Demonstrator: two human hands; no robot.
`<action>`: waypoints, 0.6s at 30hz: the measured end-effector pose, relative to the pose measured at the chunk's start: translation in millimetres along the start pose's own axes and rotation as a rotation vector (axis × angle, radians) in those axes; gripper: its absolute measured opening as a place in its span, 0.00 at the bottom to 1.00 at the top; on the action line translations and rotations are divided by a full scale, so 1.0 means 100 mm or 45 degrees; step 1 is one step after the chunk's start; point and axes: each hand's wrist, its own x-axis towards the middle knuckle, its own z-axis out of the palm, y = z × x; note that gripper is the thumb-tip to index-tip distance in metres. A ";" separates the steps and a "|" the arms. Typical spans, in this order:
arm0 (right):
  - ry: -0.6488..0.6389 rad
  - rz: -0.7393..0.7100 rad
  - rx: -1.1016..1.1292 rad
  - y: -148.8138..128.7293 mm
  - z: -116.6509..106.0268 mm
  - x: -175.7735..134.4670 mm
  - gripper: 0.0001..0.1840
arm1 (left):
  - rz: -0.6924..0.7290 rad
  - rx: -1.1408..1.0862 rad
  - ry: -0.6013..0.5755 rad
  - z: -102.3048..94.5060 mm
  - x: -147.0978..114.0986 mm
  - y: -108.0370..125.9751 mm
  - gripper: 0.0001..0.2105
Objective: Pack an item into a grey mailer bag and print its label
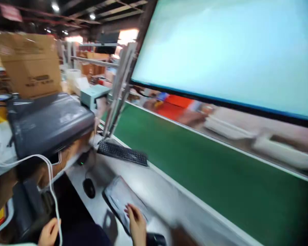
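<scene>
Honestly, motion blur smears most of what I get from the head view, so I read it with care. My right hand [137,223] sits at the bottom edge, fingers spread flat on a dark flat panel wrapped in glossy film [123,201] that lies on the grey worktop [156,191]; it presses rather than clasps, and the wrist is cut off by the frame. My left hand [49,232] shows only partly at the lower left, loosely curled beside a white cable [51,181]; I cannot tell whether it actually holds the cable or anything else. Beyond the panel lie a black mouse [89,188] and a black keyboard [122,152], well apart from both hands. 1 green conveyor belt [195,160] runs along the worktop's far side. A large pale screen [233,51] fills the upper right, its picture washed out. Shapes past the belt are too blurred to name.
</scene>
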 end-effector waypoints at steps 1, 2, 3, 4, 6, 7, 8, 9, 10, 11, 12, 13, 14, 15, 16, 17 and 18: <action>0.135 0.072 0.011 0.25 -0.17 -0.14 0.34 | -0.031 0.053 -0.249 0.06 0.01 -0.08 0.35; 0.233 0.112 -0.003 0.47 -0.29 -0.25 0.34 | -0.030 0.097 -0.468 0.12 0.06 -0.10 0.35; 0.287 0.128 -0.049 0.65 -0.38 -0.33 0.32 | -0.003 0.122 -0.651 0.20 0.13 -0.08 0.32; 0.310 0.130 -0.124 0.78 -0.46 -0.37 0.31 | 0.041 0.129 -0.791 0.32 0.23 -0.02 0.29; 0.345 0.121 -0.323 0.93 -0.56 -0.38 0.29 | 0.173 0.144 -0.958 0.67 0.51 0.20 0.25; 0.338 0.115 -0.421 0.95 -0.59 -0.33 0.28 | 0.246 0.179 -0.972 0.89 0.65 0.33 0.26; 0.298 0.099 -0.514 0.94 -0.62 -0.26 0.27 | 0.353 0.251 -0.963 1.13 0.78 0.48 0.27; 0.235 0.072 -0.593 0.90 -0.64 -0.16 0.26 | 0.490 0.343 -0.931 1.37 0.89 0.62 0.26; 0.160 0.035 -0.652 0.84 -0.65 -0.02 0.25 | 0.635 0.437 -0.886 1.58 0.96 0.78 0.26; 0.085 -0.006 -0.691 0.77 -0.66 0.13 0.25 | 0.778 0.526 -0.845 1.75 1.01 0.94 0.25; 0.024 -0.048 -0.717 0.70 -0.67 0.30 0.26 | 0.918 0.586 -0.805 1.87 1.03 1.11 0.24; -0.020 -0.085 -0.733 0.63 -0.66 0.48 0.28 | 1.062 0.603 -0.765 1.94 1.04 1.30 0.22; -0.056 -0.107 -0.748 0.58 -0.65 0.66 0.32 | 1.209 0.586 -0.703 1.96 1.04 1.51 0.21; -0.090 -0.113 -0.766 0.54 -0.62 0.84 0.37 | 1.358 0.549 -0.597 1.92 1.06 1.74 0.19; -0.131 -0.116 -0.794 0.53 -0.58 1.00 0.41 | 1.497 0.517 -0.445 1.84 1.09 2.00 0.18; -0.180 -0.103 -0.832 0.55 -0.53 1.15 0.43 | 1.599 0.508 -0.239 1.70 1.15 2.27 0.17; -0.220 -0.096 -0.866 0.58 -0.49 1.28 0.44 | 1.668 0.507 0.016 1.50 1.23 2.54 0.16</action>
